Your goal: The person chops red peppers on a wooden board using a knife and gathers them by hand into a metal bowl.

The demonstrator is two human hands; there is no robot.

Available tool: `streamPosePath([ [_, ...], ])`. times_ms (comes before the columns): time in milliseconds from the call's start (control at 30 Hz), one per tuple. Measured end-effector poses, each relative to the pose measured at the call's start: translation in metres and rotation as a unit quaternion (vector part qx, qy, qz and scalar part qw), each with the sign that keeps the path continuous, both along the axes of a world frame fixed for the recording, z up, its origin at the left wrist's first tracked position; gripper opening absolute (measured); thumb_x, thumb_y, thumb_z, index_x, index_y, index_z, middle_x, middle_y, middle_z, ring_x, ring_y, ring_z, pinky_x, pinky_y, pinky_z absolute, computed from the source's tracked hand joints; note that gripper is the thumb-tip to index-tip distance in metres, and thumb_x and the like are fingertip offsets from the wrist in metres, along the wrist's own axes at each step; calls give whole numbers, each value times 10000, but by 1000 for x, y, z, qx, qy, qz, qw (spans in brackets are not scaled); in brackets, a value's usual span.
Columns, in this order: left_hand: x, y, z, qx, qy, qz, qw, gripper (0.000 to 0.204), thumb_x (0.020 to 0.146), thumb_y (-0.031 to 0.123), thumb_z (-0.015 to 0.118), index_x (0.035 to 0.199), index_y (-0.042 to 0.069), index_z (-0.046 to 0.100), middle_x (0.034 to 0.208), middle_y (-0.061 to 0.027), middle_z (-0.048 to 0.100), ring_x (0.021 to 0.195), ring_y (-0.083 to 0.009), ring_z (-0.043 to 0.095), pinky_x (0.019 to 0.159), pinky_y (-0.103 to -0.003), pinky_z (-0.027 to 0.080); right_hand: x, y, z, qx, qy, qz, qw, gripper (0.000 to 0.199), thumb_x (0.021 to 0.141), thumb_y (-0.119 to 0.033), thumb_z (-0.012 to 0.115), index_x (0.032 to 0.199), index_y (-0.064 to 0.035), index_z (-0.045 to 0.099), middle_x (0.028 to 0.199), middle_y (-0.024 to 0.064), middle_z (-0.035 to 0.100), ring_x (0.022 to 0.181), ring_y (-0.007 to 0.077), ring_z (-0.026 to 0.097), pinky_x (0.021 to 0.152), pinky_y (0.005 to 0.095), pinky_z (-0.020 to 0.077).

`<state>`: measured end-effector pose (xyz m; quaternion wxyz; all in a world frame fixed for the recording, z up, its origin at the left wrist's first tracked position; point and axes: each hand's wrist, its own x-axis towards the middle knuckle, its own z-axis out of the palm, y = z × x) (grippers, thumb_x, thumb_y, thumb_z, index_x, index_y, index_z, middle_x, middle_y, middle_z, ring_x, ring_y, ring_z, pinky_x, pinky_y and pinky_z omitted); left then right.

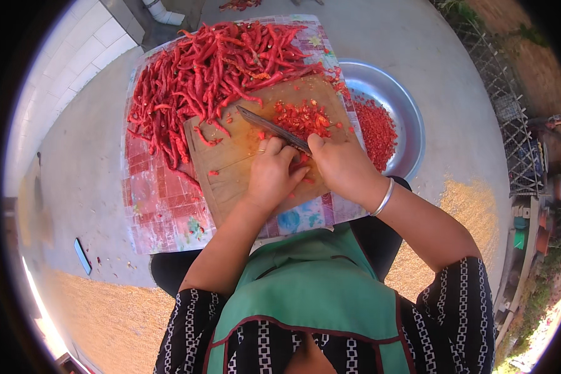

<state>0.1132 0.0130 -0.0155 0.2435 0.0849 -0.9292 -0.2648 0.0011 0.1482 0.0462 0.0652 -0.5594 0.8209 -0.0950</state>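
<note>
A wooden cutting board [230,168] lies on a table covered with a patterned cloth [149,212]. My right hand [343,165] is closed round the handle of a knife [271,128], whose dark blade slants toward the upper left across the board. My left hand [274,174] is curled beside the blade, its fingers closed on red chili pepper [302,165] that is mostly hidden under them. Chopped chili pieces [302,117] are heaped just beyond the blade. Whole red chilies [212,68] form a large pile on the far left of the table, some overlapping the board's edge.
Right of the table, a wide metal basin [411,124] holds chopped red chili. Grain [467,212] is spread on the concrete floor at the right and lower left. A phone-like flat object [82,256] lies on the floor at left. A lattice fence [511,118] runs along the right.
</note>
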Motion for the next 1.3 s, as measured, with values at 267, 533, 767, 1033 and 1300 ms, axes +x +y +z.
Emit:
streamPosePath([
  [267,-17,-11,1,16,-24,-67,997,231,693,120,769,879,53,650,945,-135,565,892,-340,541,785,-419,476,-20,11,-1,-40,-18,-2,999,136,845,-55,522,932,-6,431,710,210,603,651,414,611,557,504,478],
  [533,-6,1,0,47,37,-25,998,273,675,108,800,888,58,636,1020,-162,552,964,-355,546,835,-416,491,-18,12,0,-29,11,-19,999,97,840,-65,514,916,-16,478,744,196,641,691,352,671,586,433,542],
  [767,-2,2,2,57,18,38,998,347,692,171,840,903,38,599,1080,-182,515,963,-336,553,799,-383,517,-15,11,0,-46,25,-18,998,80,840,-75,509,898,-21,498,727,191,642,682,340,672,580,424,537],
  [1033,-3,5,-1,154,-5,50,987,281,707,144,828,824,37,596,1028,-138,535,874,-294,573,738,-362,519,-13,11,4,-39,26,-20,999,86,836,-72,513,904,-20,502,724,183,643,685,331,671,583,423,536],
  [1300,-7,4,-5,33,32,-12,999,234,676,136,808,790,52,621,903,-123,555,807,-298,552,717,-388,492,-10,10,3,-37,48,-19,998,99,834,-83,529,907,-22,503,730,177,648,674,326,671,584,415,532],
])
